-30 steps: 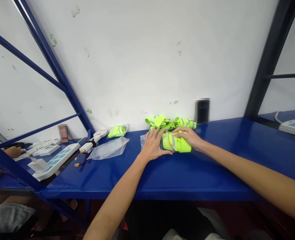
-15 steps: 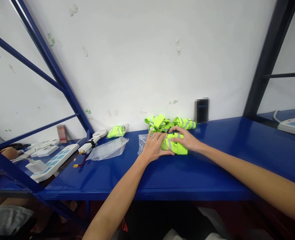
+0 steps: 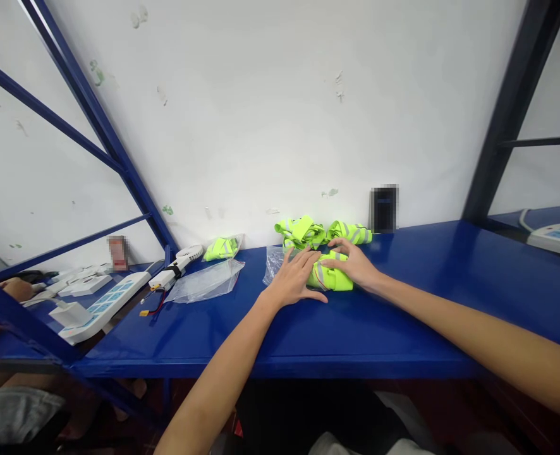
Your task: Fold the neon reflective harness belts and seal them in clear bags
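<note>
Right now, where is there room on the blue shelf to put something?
The blue shelf is bare from the right hand across to the dark post, and in front of the plastic bag. It is crowded around the yellow vests and the fan.

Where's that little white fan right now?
In the head view, the white fan lies left on the blue shelf, between the power strip and the clear bag.

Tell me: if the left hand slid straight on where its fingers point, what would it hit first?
Probably the loose neon-yellow vests by the wall, just beyond the left hand; the gap is hard to judge.
</note>
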Action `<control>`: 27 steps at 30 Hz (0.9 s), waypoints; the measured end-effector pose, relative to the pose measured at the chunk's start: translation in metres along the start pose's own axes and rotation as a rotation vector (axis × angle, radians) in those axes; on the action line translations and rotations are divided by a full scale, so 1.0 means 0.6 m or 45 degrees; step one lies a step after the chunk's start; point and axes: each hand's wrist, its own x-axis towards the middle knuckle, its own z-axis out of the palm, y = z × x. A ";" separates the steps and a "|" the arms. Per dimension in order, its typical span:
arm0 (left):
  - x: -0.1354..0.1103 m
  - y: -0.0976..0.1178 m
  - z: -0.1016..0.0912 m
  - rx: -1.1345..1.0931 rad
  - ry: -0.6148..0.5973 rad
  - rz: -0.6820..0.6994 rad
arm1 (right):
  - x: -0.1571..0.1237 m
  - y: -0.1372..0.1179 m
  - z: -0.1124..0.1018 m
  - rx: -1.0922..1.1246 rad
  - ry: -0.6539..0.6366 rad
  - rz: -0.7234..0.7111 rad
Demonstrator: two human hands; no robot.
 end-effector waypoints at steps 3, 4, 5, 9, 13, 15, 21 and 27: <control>0.004 0.006 0.002 0.140 0.020 -0.008 | -0.002 -0.008 0.002 0.121 -0.005 0.127; 0.006 0.010 0.003 0.176 0.039 -0.021 | -0.002 -0.010 0.002 0.119 0.006 0.124; 0.010 0.014 0.004 0.205 0.057 -0.032 | -0.003 -0.012 0.003 0.095 0.029 0.100; 0.025 0.025 0.010 0.242 0.105 -0.044 | -0.004 -0.013 0.010 -0.026 0.142 -0.085; 0.028 0.016 0.014 0.132 0.103 -0.012 | -0.008 -0.014 0.018 0.038 0.074 -0.059; 0.022 0.004 0.014 0.047 0.113 -0.022 | -0.010 -0.018 0.018 0.128 -0.042 0.017; 0.002 -0.024 0.010 -0.162 0.129 -0.206 | -0.012 -0.026 0.003 0.223 -0.352 0.044; -0.004 -0.029 0.002 -0.169 0.074 -0.331 | -0.008 -0.015 0.003 0.139 -0.248 -0.066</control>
